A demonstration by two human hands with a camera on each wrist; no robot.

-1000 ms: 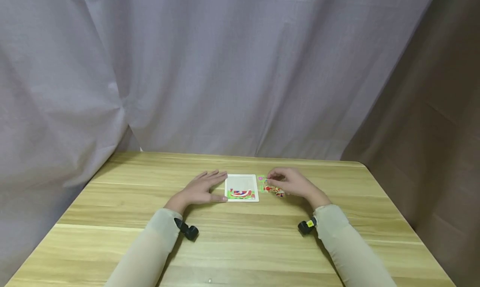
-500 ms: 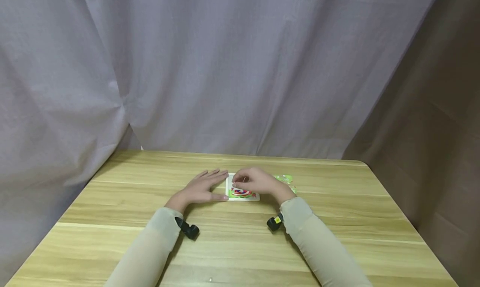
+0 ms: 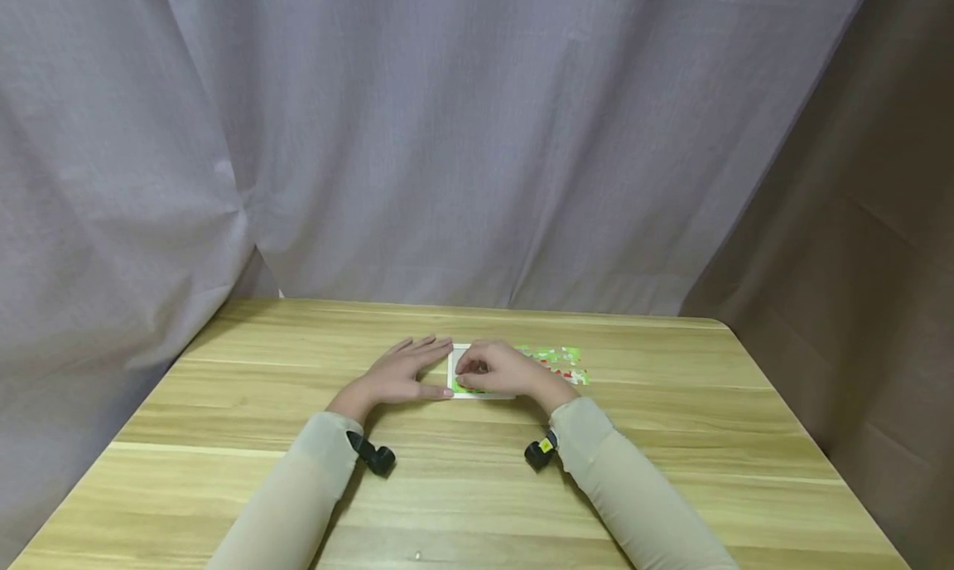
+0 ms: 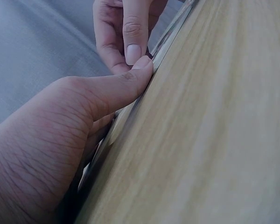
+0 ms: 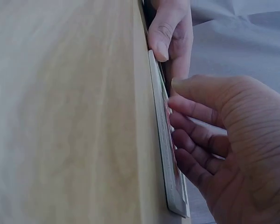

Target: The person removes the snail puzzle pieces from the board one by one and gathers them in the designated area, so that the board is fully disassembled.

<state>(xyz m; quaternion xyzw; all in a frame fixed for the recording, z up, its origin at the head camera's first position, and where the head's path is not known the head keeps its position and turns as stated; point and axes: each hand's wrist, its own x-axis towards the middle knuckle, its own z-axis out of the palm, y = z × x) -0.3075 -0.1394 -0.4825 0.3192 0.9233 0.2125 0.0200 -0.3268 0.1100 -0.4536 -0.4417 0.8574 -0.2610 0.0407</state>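
A white-rimmed jigsaw puzzle tray (image 3: 484,397) lies on the table between the hands in the head view, with green and red pieces along its near side. My left hand (image 3: 398,378) is spread flat at its left edge, thumb at the near corner and fingertips at the far one. My right hand (image 3: 503,367) is over the tray, thumb and bent fingers pinching a puzzle piece down at its surface; the piece is mostly hidden by the fingers. In the right wrist view, the right fingertips (image 5: 177,121) meet the face of the tray, seen edge-on.
Loose green and red puzzle pieces (image 3: 565,355) lie to the right of the tray, partly behind the right hand. The wooden table (image 3: 462,495) ends at a grey curtain (image 3: 417,156) behind and a brown curtain (image 3: 857,247) at the right. Black cameras are strapped to both wrists.
My right hand has moved left from the loose pieces onto the tray with a red puzzle piece, then lowered slightly toward the near-left part. The left hand has stayed put.
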